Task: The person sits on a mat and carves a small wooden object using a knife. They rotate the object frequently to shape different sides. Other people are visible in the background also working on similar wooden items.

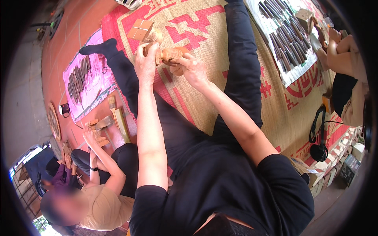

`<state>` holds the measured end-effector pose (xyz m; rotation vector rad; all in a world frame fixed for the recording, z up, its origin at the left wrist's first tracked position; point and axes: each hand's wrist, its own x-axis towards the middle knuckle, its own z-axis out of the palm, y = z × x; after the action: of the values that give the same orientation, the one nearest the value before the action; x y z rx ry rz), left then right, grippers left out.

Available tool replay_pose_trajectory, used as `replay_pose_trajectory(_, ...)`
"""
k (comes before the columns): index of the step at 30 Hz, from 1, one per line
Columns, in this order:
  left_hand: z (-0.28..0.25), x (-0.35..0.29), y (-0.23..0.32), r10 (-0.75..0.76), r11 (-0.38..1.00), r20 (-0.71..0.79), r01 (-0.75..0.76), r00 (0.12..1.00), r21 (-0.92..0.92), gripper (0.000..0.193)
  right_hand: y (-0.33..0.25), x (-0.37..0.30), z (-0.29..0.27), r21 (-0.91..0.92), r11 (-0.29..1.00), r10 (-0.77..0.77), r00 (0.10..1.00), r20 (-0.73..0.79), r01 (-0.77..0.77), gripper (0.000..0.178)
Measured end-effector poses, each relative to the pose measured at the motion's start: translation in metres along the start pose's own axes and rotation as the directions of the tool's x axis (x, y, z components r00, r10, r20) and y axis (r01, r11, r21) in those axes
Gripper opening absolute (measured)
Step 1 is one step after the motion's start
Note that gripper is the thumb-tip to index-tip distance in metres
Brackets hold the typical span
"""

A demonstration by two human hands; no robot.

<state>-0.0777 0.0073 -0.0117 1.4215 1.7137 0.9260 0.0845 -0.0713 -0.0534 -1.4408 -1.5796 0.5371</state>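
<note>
Both my hands are closed on a carved light-brown wooden piece (172,53) with rounded, curving shapes, held above the woven mat between my outstretched legs. My left hand (146,66) grips its blockier left end, with the fingers partly hidden. At the rounded right end, my right hand (193,71) has its thumb and fingers on the wood. Just beyond my left hand are a reddish-brown block (138,33) crossed by pale lines and a rounded pale wooden form (154,36). Whether these two are joined, I cannot tell.
Several chisel-like tools (289,43) lie on a white cloth at right; more (78,76) rest on a pink cloth at left. A brush (112,103) and a mug (64,110) are at left. People sit close on both sides. Headphones (319,151) lie at lower right.
</note>
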Motion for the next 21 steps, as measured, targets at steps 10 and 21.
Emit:
replay_pose_trajectory(10, 0.009, -0.014, 0.015, 0.044, 0.990, -0.066, -0.035, 0.997, 0.134, 0.058, -0.018, 0.025, 0.020, -0.145, 0.989, -0.022, 0.999, -0.027, 0.018, 0.022)
replay_pose_trajectory(21, 0.004, -0.012, 0.016, 0.049, 0.989, -0.043, -0.043, 0.998, 0.144, 0.060, -0.016, 0.024, -0.004, -0.107, 0.993, 0.041, 0.997, -0.062, -0.047, 0.025)
